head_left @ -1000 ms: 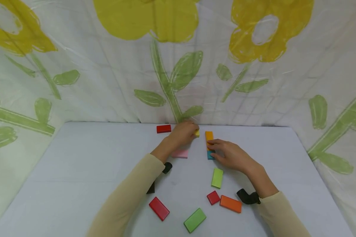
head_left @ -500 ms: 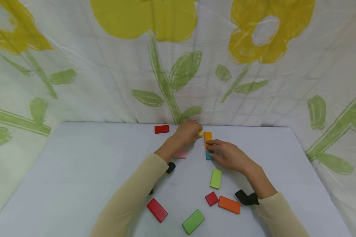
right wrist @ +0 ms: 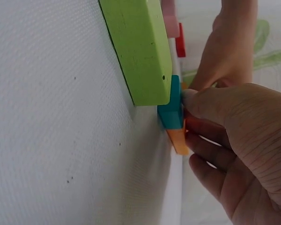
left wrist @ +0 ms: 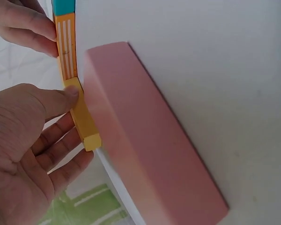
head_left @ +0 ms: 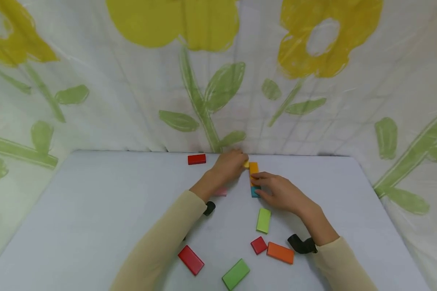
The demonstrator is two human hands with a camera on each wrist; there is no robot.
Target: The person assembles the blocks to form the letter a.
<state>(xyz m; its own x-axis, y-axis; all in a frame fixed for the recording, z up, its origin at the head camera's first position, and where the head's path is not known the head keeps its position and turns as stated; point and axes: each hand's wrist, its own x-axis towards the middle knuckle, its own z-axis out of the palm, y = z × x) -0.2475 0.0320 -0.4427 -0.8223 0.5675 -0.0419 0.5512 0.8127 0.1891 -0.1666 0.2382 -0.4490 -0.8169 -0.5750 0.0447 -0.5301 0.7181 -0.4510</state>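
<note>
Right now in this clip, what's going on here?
A person's left hand pinches a yellow block, its end against or very near an orange block. The right hand touches the orange block and the blue block end to end with it. A lime-green block, a pink block and a green block lie on the white table.

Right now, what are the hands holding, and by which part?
The left hand pinches the yellow block, thumb near the end by the orange block. The right hand touches the orange block; I can't tell if it grips.
</note>
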